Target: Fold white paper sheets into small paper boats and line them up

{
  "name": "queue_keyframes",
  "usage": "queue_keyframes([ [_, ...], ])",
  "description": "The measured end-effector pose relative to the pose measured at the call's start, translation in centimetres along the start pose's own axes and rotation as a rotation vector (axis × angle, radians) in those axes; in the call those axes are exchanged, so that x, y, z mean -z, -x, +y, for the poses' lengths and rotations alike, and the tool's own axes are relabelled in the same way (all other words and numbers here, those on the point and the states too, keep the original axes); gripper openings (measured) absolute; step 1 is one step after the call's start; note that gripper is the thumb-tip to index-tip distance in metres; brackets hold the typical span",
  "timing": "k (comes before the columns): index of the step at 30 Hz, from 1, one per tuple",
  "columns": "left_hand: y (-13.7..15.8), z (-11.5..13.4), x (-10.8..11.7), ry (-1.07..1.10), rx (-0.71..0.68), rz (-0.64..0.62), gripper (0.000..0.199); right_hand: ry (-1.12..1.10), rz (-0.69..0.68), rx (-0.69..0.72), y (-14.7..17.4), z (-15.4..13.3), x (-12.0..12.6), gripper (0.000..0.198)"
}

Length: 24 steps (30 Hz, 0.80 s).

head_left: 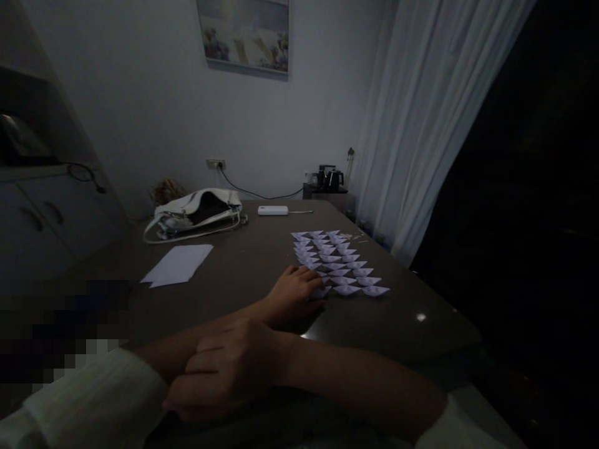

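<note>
My left hand (296, 292) reaches across to the near left end of several rows of small folded paper boats (345, 290). Its thumb and bent fingers close around one paper boat (322, 292), which the hand partly covers. Crossed over my left forearm is my right hand (229, 368), near the cuff of the pale left sleeve (98, 393). The right fingers are curled together and point left; their undersides are hidden, so anything inside them does not show. All the boats stand on the dark table (243, 274), right of its middle.
White paper sheets (178, 265) lie at the left, with a white handbag (201, 212) behind them. A white power bank (272, 211) with a short cable lies at the back. Small scraps (353, 237) sit behind the boats. A sheer curtain (421, 125) hangs at the right.
</note>
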<state>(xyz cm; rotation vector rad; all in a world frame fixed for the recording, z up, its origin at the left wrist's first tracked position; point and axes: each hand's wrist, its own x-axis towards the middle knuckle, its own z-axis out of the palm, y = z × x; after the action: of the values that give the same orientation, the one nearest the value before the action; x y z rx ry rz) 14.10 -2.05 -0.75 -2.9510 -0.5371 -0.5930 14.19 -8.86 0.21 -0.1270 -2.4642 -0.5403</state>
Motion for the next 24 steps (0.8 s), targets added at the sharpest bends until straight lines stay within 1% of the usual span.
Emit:
queue_keyframes([
  [7,-0.4,0.0,0.3,-0.022,0.018,-0.041,0.022,-0.027,-0.049,-0.014,-0.3,0.0,0.3,0.035],
  [11,-0.4,-0.2,0.1,-0.019,0.017,-0.033,0.021,-0.022,-0.065,-0.009,-0.3,0.0,0.3,0.033],
  [15,-0.5,-0.2,0.2,-0.025,0.016,-0.040,0.021,-0.014,-0.054,0.005,-0.3,0.0,0.2,0.031],
  [18,-0.4,0.0,0.5,-0.022,0.021,-0.051,0.025,-0.013,-0.021,0.011,-0.2,0.0,0.1,0.033],
  [20,-0.2,0.0,0.8,-0.002,0.026,-0.034,0.028,-0.005,-0.009,0.013,-0.1,0.1,0.1,0.033],
  [22,0.4,-0.5,1.2,0.026,0.044,-0.004,0.029,0.002,-0.019,0.015,-0.2,0.2,0.3,0.032],
  [24,1.4,-1.7,1.6,0.029,0.093,0.024,0.030,0.003,-0.018,0.014,-0.2,0.3,0.4,0.031],
])
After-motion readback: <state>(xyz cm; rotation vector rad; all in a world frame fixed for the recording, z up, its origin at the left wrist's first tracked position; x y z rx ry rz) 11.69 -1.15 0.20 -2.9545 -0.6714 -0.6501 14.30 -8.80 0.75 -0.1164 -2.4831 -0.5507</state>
